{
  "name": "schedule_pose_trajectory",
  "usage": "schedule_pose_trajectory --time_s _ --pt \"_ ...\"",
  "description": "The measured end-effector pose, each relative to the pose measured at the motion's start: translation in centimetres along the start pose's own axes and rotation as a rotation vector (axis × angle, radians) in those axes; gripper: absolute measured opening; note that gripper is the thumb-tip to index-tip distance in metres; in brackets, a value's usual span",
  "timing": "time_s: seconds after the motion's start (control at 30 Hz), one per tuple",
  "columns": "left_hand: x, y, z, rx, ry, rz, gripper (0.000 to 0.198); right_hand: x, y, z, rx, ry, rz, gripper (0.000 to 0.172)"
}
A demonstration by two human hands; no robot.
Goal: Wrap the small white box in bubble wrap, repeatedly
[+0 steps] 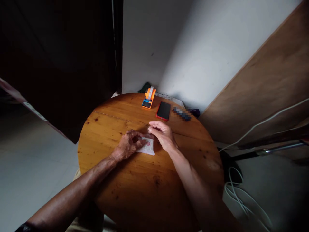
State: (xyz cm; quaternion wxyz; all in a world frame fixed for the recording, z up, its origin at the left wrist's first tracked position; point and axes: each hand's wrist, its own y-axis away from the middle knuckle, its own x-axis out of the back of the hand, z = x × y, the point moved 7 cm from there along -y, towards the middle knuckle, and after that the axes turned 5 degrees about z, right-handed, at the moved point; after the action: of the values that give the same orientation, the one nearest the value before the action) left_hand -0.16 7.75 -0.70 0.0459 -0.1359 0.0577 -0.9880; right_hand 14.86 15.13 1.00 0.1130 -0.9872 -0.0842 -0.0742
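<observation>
A small white packet (147, 149) with a pinkish round mark lies flat on the round wooden table, in the middle of the head view. My left hand (129, 144) rests over its left part, with curled fingers and thumb gripping it against the tabletop. Just beyond the packet's upper right corner is my right hand (164, 133), its thumb and forefinger pinched together. Something thin and see-through seems to show at those fingertips, too faint to name. The underside of the packet is hidden.
Toward the table's (135, 180) far edge stand an orange and blue tape dispenser (149, 98) and a phone (163, 111) in a red case. A blurred-out dark object (182, 113) lies right of the phone. White cables (238, 196) trail on the floor at right, near a wall (154, 45) behind.
</observation>
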Motion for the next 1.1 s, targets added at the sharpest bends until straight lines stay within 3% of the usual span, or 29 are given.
schedule_pose_trajectory --time_s 0.3,0.63,0.97,1.1 --pt "-0.3 -0.1 -0.5 0.087 0.040 -0.050 0.028 -0.7 2.5 -4.4 0.248 0.287 -0.153 0.015" --pt "0.2 0.1 0.4 0.044 -0.001 -0.052 0.017 -2.1 4.7 -6.7 0.568 0.734 -0.375 0.025" --pt "0.4 0.0 0.3 0.030 0.006 -0.014 0.014 -1.7 5.6 -7.2 0.561 0.754 -0.484 0.032" --pt "0.5 0.1 0.5 0.028 -0.017 -0.011 0.016 -1.7 5.7 -7.1 0.562 0.802 -0.481 0.044"
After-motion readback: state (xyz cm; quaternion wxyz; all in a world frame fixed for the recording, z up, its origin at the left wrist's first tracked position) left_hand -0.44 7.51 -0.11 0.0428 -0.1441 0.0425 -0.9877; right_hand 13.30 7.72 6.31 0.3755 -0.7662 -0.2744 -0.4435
